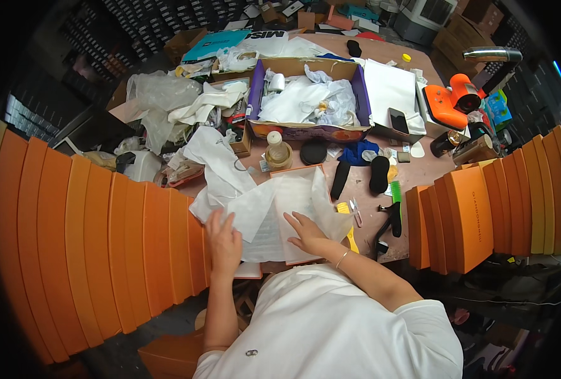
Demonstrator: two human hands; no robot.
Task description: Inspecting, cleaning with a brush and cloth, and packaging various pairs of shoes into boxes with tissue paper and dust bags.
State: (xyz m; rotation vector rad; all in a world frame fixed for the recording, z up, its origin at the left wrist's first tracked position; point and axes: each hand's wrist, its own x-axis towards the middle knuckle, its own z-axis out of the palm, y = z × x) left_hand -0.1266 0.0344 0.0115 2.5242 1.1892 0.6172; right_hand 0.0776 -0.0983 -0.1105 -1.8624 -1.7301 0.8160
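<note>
In front of me is a shallow orange box [300, 169] lined with white tissue paper [255, 211]. The paper spreads past its left side, and a looser translucent flap [324, 202] rises on the right. At the paper's near left edge is my left hand [225, 245], fingers parted and nothing visible in them. My right hand [307, 235] reaches over the box's right half with its fingers spread, touching or just above the paper. I cannot make out whether anything lies beneath the tissue.
Long rows of orange boxes flank me at left [125, 240] and right [470, 215]. Beyond the lined box are a bottle [278, 151], black brushes [379, 175], a yellow-handled tool [350, 235], and a purple carton [312, 131] of crumpled paper. An orange device [446, 106] stands far right.
</note>
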